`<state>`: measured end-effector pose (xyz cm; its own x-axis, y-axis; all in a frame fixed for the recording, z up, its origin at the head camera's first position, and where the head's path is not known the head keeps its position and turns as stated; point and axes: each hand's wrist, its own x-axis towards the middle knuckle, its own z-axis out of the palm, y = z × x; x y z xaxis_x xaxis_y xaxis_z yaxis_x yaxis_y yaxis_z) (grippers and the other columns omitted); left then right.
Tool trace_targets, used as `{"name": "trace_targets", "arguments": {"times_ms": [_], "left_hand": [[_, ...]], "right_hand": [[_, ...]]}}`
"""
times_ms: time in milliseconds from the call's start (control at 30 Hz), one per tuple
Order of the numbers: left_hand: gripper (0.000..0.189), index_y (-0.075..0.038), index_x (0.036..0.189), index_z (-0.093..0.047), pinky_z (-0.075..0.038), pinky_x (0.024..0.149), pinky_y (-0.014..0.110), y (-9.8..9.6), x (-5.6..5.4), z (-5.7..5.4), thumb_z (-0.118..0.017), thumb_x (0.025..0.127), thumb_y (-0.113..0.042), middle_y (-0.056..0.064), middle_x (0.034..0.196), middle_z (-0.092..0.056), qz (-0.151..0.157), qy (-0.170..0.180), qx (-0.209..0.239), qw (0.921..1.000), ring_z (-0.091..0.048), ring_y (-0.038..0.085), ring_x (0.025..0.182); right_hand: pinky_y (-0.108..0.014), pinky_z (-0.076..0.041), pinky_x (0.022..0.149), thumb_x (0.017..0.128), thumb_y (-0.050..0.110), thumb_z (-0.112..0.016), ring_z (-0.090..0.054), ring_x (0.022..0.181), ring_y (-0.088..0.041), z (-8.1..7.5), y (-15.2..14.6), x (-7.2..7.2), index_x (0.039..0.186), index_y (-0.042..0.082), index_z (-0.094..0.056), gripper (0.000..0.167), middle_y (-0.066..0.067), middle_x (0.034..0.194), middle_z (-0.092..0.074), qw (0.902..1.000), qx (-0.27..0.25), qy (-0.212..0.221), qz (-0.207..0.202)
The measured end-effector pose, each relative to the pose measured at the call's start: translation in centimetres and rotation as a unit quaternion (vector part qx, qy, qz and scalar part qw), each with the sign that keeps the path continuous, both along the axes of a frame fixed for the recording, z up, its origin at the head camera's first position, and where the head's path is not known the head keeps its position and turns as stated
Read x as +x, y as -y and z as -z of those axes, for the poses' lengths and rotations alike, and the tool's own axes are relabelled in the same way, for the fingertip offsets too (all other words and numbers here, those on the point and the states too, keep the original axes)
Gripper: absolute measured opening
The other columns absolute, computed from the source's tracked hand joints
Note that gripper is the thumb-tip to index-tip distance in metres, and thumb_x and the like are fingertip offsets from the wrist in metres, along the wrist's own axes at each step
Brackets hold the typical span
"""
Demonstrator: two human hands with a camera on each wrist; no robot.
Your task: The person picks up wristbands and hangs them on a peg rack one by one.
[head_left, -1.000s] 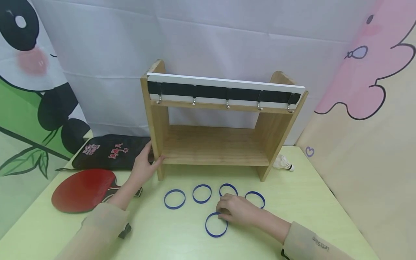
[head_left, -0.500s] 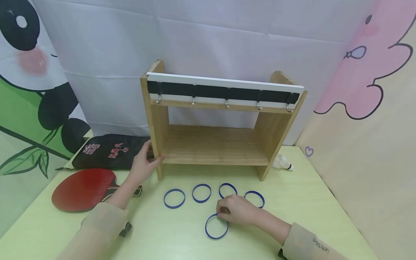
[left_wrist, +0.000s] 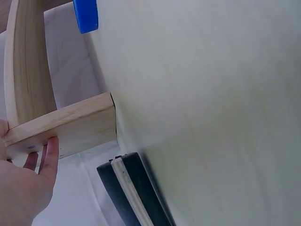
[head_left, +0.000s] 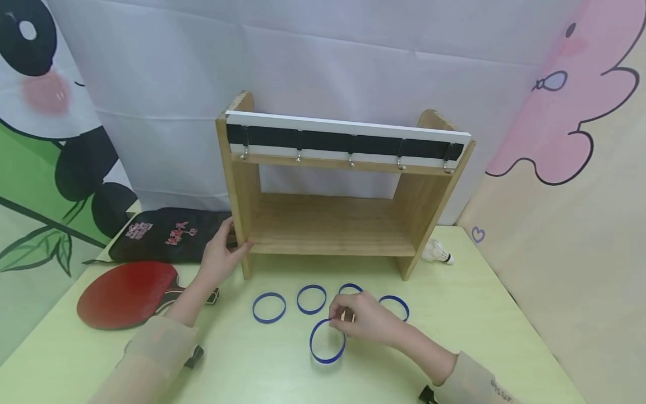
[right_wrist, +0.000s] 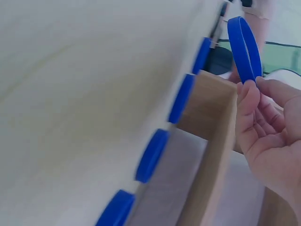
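Note:
My left hand [head_left: 220, 259] grips the left side panel [head_left: 237, 207] of a wooden shelf [head_left: 333, 224], thumb at the front edge. In the left wrist view, the fingertips [left_wrist: 52, 143] press on the panel's face. Between thumb and fingers, my right hand [head_left: 370, 321] pinches a thin blue ring [head_left: 327, 361] by its edge. The right wrist view shows this held ring [right_wrist: 239, 47] standing up from the fingertips. Several matching blue rings lie in a row before the shelf, one of them a ring [head_left: 269, 322] at the left. The right hand partly covers another ring [head_left: 351, 285].
A white board with a black strip [head_left: 323, 141] and several small metal hooks spans the shelf's top front. Left of it are a red table tennis paddle [head_left: 128, 294] and a black case [head_left: 166, 235]. A shuttlecock [head_left: 438, 252] lies by the shelf's right foot.
My right hand has risen slightly and moved left, lifting the pinched ring, which now tilts up off the table. The left hand keeps its grip on the shelf.

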<state>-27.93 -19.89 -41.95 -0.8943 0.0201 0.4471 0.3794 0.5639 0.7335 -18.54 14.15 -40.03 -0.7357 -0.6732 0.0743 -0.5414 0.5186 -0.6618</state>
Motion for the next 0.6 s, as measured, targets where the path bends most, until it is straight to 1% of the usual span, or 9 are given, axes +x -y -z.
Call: {"name": "trace_targets", "arguments": {"times_ms": [133, 233, 333, 433, 500, 600], "left_hand": [[0.064, -0.011, 0.144, -0.032, -0.058, 0.077, 0.047, 0.0, -0.1, 0.0, -0.065, 0.09, -0.019, 0.022, 0.121, -0.054, 0.001, -0.004, -0.006, 1.0, -0.058, 0.038, 0.105], [0.064, -0.011, 0.144, -0.032, -0.058, 0.077, 0.048, 0.0, -0.1, 0.0, -0.065, 0.09, -0.019, 0.022, 0.121, -0.053, 0.001, -0.005, -0.005, 1.0, -0.058, 0.039, 0.105], [0.065, -0.011, 0.145, -0.031, -0.057, 0.078, 0.048, 0.1, -0.1, 0.1, -0.065, 0.09, -0.019, 0.021, 0.121, -0.052, 0.001, -0.008, -0.002, 1.0, -0.057, 0.039, 0.106], [0.065, -0.012, 0.145, -0.031, -0.058, 0.077, 0.048, 0.1, -0.1, 0.1, -0.065, 0.09, -0.019, 0.022, 0.123, -0.051, 0.003, -0.005, 0.001, 1.0, -0.058, 0.041, 0.105], [0.064, -0.012, 0.145, -0.032, -0.058, 0.075, 0.047, 0.0, -0.1, 0.1, -0.065, 0.09, -0.02, 0.022, 0.123, -0.051, 0.002, -0.005, 0.001, 1.0, -0.06, 0.043, 0.103], [0.064, -0.013, 0.145, -0.031, -0.058, 0.073, 0.047, 0.0, -0.1, 0.1, -0.064, 0.09, -0.02, 0.023, 0.122, -0.052, 0.001, -0.003, 0.001, 1.0, -0.06, 0.045, 0.101]], "right_hand": [[-0.023, -0.055, 0.048, 0.087, 0.014, -0.069, -0.063, 0.056, -0.012, -1.7, 0.4, 0.4, 0.091, 0.015, -0.062, 0.007, -0.002, 0.075, -0.067, 0.9982, -0.045, 0.035, 0.018], [-0.027, -0.057, 0.05, 0.087, 0.013, -0.069, -0.065, 0.057, -0.013, -2.9, 0.5, 0.4, 0.092, 0.013, -0.062, 0.008, -0.002, 0.075, -0.067, 0.9952, -0.081, 0.049, 0.025], [-0.03, -0.058, 0.052, 0.086, 0.01, -0.069, -0.067, 0.061, -0.015, -3.9, 0.7, 0.1, 0.092, 0.011, -0.062, 0.008, -0.004, 0.079, -0.068, 0.99, -0.131, 0.051, 0.019], [-0.031, -0.058, 0.053, 0.087, 0.004, -0.067, -0.068, 0.063, -0.015, -5.2, 1.1, 0.1, 0.093, 0.006, -0.062, 0.009, -0.012, 0.082, -0.069, 0.9843, -0.17, 0.046, 0.012], [-0.032, -0.059, 0.054, 0.086, 0.002, -0.066, -0.068, 0.065, -0.014, -6.0, 1.4, 0.2, 0.095, 0.004, -0.061, 0.009, -0.016, 0.084, -0.069, 0.9815, -0.187, 0.04, 0.012], [-0.034, -0.059, 0.055, 0.087, 0.002, -0.066, -0.068, 0.066, -0.012, -7.2, 1.9, 0.1, 0.097, 0.002, -0.061, 0.011, -0.017, 0.085, -0.07, 0.9793, -0.201, 0.017, 0.014]]}}
